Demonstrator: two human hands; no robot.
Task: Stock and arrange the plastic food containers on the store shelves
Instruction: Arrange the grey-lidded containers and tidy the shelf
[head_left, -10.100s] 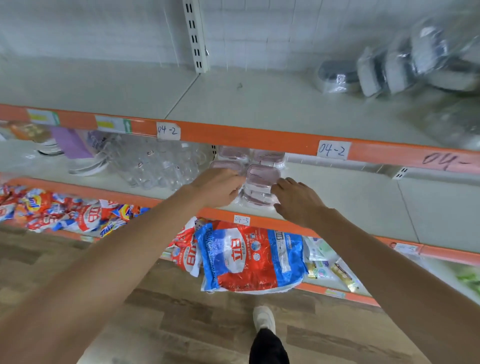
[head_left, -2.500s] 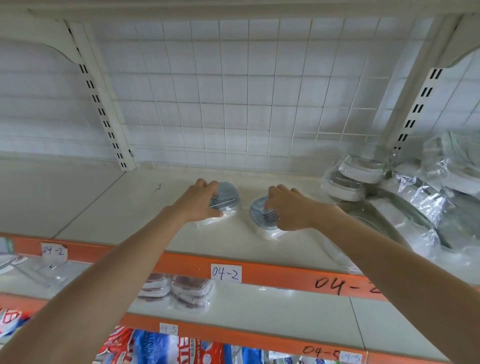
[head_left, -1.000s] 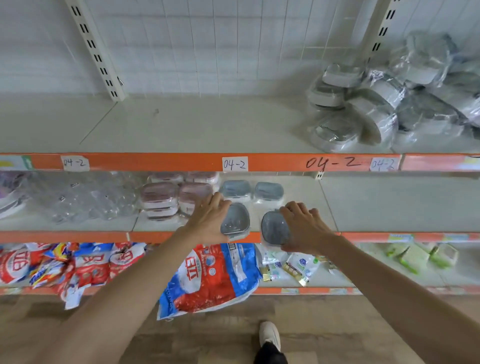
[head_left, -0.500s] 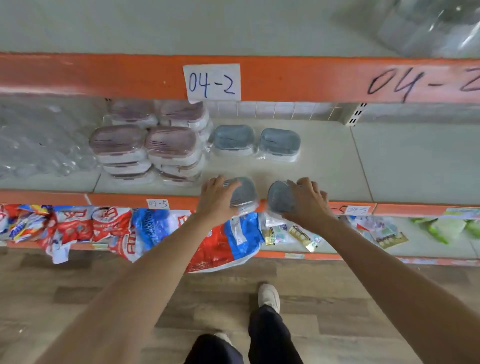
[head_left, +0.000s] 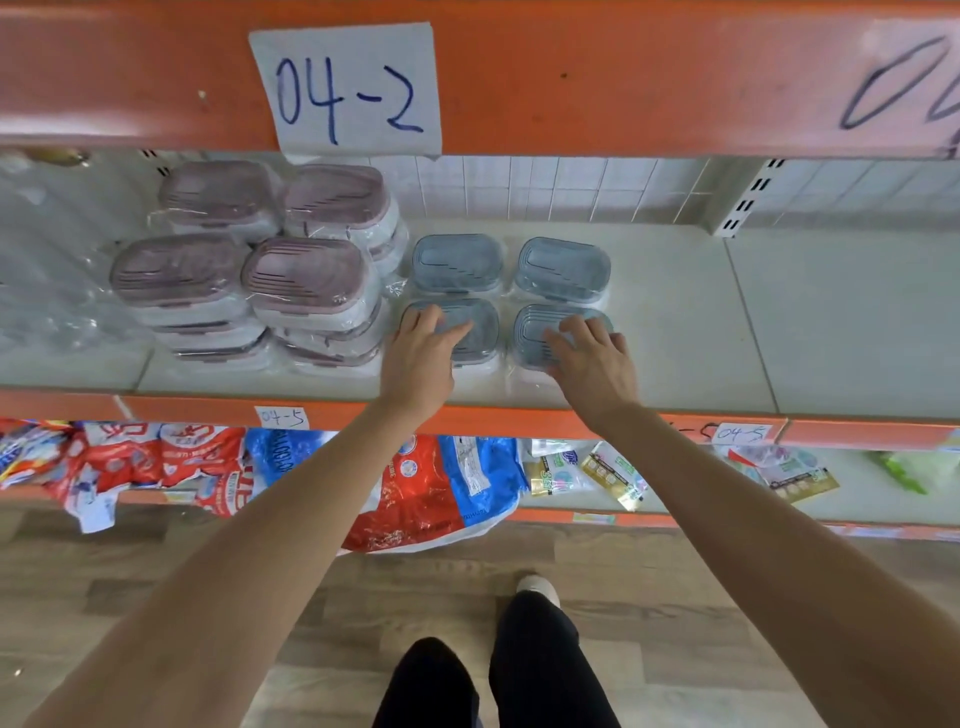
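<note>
Four small blue-lidded containers in clear wrap sit two by two on the middle shelf (head_left: 675, 332). My left hand (head_left: 421, 358) rests on the front left container (head_left: 478, 332), fingers laid over its lid. The fingers of my right hand (head_left: 592, 364) lie across the lid of the front right container (head_left: 535, 332). Both containers stand on the shelf, right in front of the back pair (head_left: 457, 262) (head_left: 563, 267). To the left are stacks of pink-lidded containers (head_left: 306, 275).
The orange edge of the upper shelf (head_left: 623, 78) with a "04-2" label hangs just above. Clear wrapped goods (head_left: 47, 291) fill the shelf's far left. Bags and packets (head_left: 426, 493) lie on the lower shelf. Wood floor and my legs are below.
My hands carried the two blue-lidded containers from the shelf's front edge inward and set them down in front of the back pair. The camera has moved closer and lower.
</note>
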